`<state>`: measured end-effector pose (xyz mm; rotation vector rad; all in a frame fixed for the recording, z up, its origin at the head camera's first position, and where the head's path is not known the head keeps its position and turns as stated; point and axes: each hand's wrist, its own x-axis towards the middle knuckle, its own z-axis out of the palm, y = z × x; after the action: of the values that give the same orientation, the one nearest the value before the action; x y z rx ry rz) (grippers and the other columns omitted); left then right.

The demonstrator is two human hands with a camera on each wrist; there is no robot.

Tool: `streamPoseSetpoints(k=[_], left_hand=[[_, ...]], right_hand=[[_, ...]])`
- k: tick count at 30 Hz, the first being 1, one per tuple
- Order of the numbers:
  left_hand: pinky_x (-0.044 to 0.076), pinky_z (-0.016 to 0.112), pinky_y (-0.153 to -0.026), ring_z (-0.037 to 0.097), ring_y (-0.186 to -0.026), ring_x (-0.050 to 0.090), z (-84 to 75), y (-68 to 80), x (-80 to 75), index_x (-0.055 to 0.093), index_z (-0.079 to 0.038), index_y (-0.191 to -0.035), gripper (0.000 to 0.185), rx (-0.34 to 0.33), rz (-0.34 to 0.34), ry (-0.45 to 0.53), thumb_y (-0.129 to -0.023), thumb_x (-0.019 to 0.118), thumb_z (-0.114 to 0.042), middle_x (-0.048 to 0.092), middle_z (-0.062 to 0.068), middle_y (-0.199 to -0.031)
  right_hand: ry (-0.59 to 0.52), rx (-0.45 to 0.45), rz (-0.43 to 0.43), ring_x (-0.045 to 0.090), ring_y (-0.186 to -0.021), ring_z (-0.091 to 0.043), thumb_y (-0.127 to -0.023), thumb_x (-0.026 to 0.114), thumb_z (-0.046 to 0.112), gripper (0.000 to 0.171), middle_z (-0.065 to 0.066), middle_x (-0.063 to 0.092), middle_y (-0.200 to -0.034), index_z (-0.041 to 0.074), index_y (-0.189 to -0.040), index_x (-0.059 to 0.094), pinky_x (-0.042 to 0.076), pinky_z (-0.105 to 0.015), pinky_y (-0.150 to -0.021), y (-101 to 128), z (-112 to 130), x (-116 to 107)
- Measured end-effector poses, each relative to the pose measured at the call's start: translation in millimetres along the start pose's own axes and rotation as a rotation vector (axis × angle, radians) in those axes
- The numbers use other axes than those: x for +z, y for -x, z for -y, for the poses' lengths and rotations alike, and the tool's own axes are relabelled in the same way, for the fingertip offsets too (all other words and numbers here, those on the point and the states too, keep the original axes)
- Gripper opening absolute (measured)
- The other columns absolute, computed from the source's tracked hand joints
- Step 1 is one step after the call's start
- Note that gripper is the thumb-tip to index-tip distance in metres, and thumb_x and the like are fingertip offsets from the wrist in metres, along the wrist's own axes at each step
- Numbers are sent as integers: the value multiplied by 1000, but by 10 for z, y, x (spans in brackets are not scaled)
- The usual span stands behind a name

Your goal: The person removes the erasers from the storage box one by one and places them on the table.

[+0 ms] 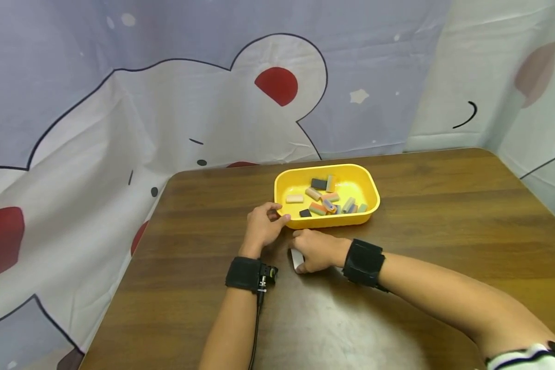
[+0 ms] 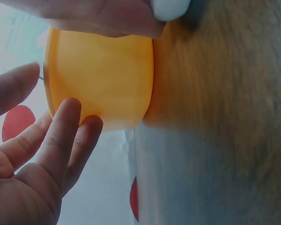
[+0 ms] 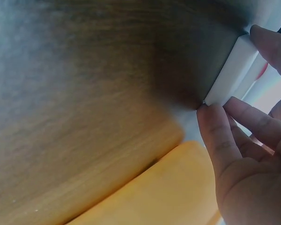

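A yellow tray (image 1: 333, 221) sits on the brown table (image 1: 444, 226) and holds several small coloured erasers (image 1: 326, 198). My left hand (image 1: 264, 225) rests at the tray's near left corner, thumb against the wall, fingers loosely bent. The left wrist view shows the fingers of that left hand (image 2: 56, 91) spread just off the tray (image 2: 103, 70). My right hand (image 1: 305, 252) lies on the table just in front of the tray and pinches a white eraser (image 1: 296, 258). In the right wrist view the right hand (image 3: 229, 77) has thumb and fingers on either side of the white eraser (image 3: 241, 54), beside the tray (image 3: 178, 192).
A cartoon-print cloth (image 1: 166, 103) hangs behind and to the left of the table. The table's left edge (image 1: 129, 267) runs close to my left arm. Black bands with cameras sit on both wrists.
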<state>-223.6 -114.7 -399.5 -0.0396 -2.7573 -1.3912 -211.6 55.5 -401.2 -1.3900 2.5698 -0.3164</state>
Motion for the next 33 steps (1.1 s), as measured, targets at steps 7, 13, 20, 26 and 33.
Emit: streamPoseSetpoints(k=[7,13,20,26,33], left_hand=[[53,40,-86,25,-103,64,-12,19,33,64,-7,-122,38,-10,3,-39,-90,71,-25,67,12,-112],[52,39,-85,25,-101,62,-56,-11,60,62,-5,-124,39,36,3,-144,-92,68,-27,65,11,-110],[50,39,-86,28,-99,59,-17,20,66,62,0,-122,37,110,-22,-205,-93,63,-24,63,14,-108],[50,39,-85,28,-95,59,51,62,61,63,3,-119,36,159,-19,-233,-93,61,-23,63,14,-104],[49,40,-89,31,-99,60,125,51,64,65,4,-114,34,236,-25,-291,-92,63,-22,64,17,-106]], right_hand=[[1,-32,-7,56,-86,-16,-82,78,35,49,-8,60,-100,-1,-113,65,51,-33,-79,91,-1,17],[-9,-72,-127,59,-94,-19,-85,76,29,46,-10,63,-105,-3,-116,64,51,-34,-83,201,-78,-64],[0,-67,-270,63,-100,-25,-85,76,20,38,-14,67,-106,-5,-111,66,51,-41,-88,293,-204,-223],[-11,-52,-426,63,-79,-22,-81,78,11,22,-11,68,-90,-3,-96,70,53,-35,-72,345,-324,-314],[-36,93,-456,64,-76,-27,-85,73,7,12,-12,67,-84,-3,-91,70,54,-38,-69,341,-559,-475]])
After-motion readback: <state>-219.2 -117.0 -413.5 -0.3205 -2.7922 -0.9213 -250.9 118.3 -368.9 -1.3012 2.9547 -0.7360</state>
